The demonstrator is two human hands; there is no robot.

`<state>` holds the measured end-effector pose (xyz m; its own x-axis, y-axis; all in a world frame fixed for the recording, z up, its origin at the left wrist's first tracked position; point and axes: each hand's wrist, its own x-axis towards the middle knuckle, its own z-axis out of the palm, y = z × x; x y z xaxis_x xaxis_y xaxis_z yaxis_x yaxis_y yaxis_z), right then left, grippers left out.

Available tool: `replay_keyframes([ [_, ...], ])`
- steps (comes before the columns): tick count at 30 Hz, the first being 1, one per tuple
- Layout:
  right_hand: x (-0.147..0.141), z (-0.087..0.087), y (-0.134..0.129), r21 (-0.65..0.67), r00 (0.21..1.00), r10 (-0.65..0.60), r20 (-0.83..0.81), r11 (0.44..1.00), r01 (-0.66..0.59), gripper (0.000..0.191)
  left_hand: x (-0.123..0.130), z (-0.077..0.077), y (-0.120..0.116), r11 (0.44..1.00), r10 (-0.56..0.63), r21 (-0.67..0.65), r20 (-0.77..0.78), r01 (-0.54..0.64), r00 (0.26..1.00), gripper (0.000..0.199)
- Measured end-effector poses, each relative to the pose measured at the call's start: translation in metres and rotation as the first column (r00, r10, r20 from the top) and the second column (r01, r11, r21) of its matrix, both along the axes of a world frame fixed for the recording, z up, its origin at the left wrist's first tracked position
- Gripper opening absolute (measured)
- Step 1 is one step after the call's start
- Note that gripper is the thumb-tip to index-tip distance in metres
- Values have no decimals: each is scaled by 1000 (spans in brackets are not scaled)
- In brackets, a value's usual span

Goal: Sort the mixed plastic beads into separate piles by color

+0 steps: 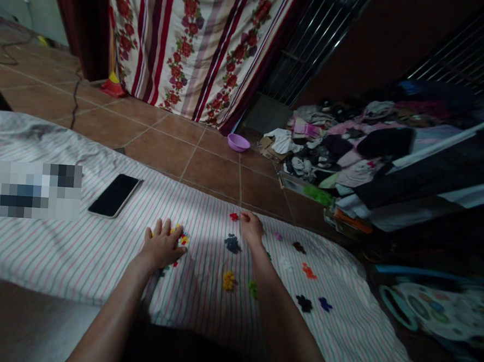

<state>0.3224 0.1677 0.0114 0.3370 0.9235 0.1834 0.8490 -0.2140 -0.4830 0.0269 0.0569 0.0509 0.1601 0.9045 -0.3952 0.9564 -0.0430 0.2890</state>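
My left hand [162, 246] lies with fingers spread over a mixed pile of small coloured pieces [184, 237], partly covering it. Beside a little heap of red pieces [234, 216], my right hand [252, 229] has its fingers pinched together; anything between them is too small to make out. Nearby are single-colour heaps: dark grey [232, 244], yellow [228, 281] and lime green [253, 289], the last beside my right forearm. Beyond that arm lie pink [278, 236], brown [299, 247], white [286, 263], orange [309, 271], black [304, 303] and blue [325, 303] pieces.
A striped cloth [194, 298] covers the surface under the pieces. To the left lies a phone [115, 195]. On the tiled floor past the far edge stands a purple basin [238, 143]. Piled clothes [350, 149] and a pale plastic object [443, 308] are at right.
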Motion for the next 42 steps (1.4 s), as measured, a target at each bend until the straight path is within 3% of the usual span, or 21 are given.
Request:
replay_keyframes([
  [11, 1, -12, 17, -60, 989, 107, -97, 992, -113, 30, 1, 0, 2, 1000, 2, 2, -6, -2, 1000, 66],
  [14, 3, -11, 16, -20, 978, 153, -140, 987, -158, 34, 1, 0, 1, 1000, 7, 17, -3, -7, 1000, 64],
  [18, 5, -8, 15, 53, 973, 150, -174, 988, -143, 32, -1, 3, 1, 999, 14, 36, 7, -14, 1000, 63],
  [24, 5, -10, 17, 49, 973, 108, -204, 994, -100, 29, -9, 7, 3, 997, -15, 74, 65, 10, 998, 56],
  [29, 4, -6, 11, 97, 989, 117, -89, 989, -108, 30, -18, 6, 5, 997, -35, 65, 77, 30, 996, 52],
  [35, -32, 7, -11, 142, 963, 262, -60, 957, -252, 29, -26, 3, 8, 994, -77, 79, 74, 72, 994, 47],
  [42, -96, -2, -60, 134, 790, 571, -223, 821, -556, 20, -29, 6, 7, 994, -82, 78, 68, 77, 994, 50],
])
